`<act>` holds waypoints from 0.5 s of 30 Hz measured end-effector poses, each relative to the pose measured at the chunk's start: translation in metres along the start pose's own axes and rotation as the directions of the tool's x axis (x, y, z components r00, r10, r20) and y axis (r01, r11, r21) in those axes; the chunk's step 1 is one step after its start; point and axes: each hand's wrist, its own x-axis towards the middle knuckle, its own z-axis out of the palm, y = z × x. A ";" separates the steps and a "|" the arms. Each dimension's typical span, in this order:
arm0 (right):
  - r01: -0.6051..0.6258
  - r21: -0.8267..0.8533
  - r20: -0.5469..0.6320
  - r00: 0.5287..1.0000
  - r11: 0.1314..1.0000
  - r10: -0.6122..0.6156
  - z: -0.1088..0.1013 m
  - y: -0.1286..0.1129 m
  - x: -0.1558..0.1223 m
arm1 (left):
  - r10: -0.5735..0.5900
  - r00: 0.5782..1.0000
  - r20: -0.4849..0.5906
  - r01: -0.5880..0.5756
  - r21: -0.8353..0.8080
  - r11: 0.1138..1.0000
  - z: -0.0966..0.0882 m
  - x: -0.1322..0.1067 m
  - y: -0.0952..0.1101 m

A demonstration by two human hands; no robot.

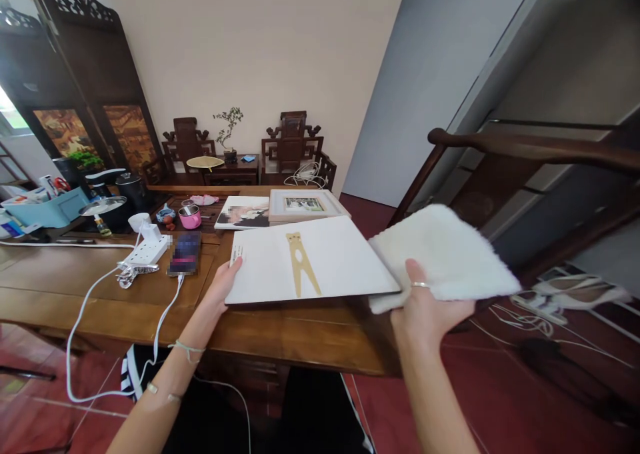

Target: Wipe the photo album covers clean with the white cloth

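Note:
My left hand (225, 285) grips the left edge of a flat white board (345, 261), thumb on top. A tan, long-legged animal figure (299, 264) is on the board's face. The board is tilted over the front part of the wooden table (310, 337). In my right hand (425, 314) is a folded, fluffy white cloth (450, 247), with the thumb pressed on its upper side and the fingers underneath. The cloth is beside the board's right corner and partly past the table's right end; whether the two touch, I cannot tell.
Behind the board lie a framed picture (306, 205) and a photo print (240, 213). Leftward are a phone (185, 253) on a cable, a power strip (150, 251), a pink cup (189, 218) and a blue bin (50, 209). A wooden chair (505, 181) stands at right.

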 end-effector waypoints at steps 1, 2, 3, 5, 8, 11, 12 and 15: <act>0.044 -0.057 0.011 0.999 0.997 -0.043 -0.006 0.000 0.006 | -0.022 1.000 -0.017 0.022 0.013 1.000 -0.005 0.002 0.003; 0.078 -0.113 0.046 0.996 0.991 -0.073 -0.013 0.000 0.012 | -0.036 0.999 -0.029 0.036 0.026 0.999 -0.009 0.004 0.005; 0.098 -0.157 0.091 0.992 0.983 -0.084 -0.019 0.000 0.017 | -0.047 0.998 -0.040 0.049 0.038 0.998 -0.012 0.005 0.007; 0.207 -0.216 0.334 0.934 0.954 -0.127 -0.030 0.001 0.023 | -0.067 0.996 -0.052 0.070 0.061 0.996 -0.015 0.007 0.008; 0.632 -0.109 0.829 0.484 0.767 -0.281 -0.038 0.007 0.025 | -0.091 0.994 -0.055 0.096 0.090 0.991 -0.016 0.009 0.009; 0.868 0.082 0.957 0.068 0.489 -0.281 -0.037 0.016 0.023 | -0.104 0.993 -0.057 0.110 0.123 0.986 -0.016 0.012 0.012; 0.890 0.099 0.965 0.024 0.446 -0.261 -0.035 0.019 0.022 | -0.105 0.993 -0.060 0.113 0.136 0.984 -0.015 0.013 0.013; 0.901 0.117 0.980 -0.037 0.418 -0.193 -0.027 0.026 0.016 | -0.099 0.992 -0.072 0.111 0.183 0.977 -0.015 0.016 0.018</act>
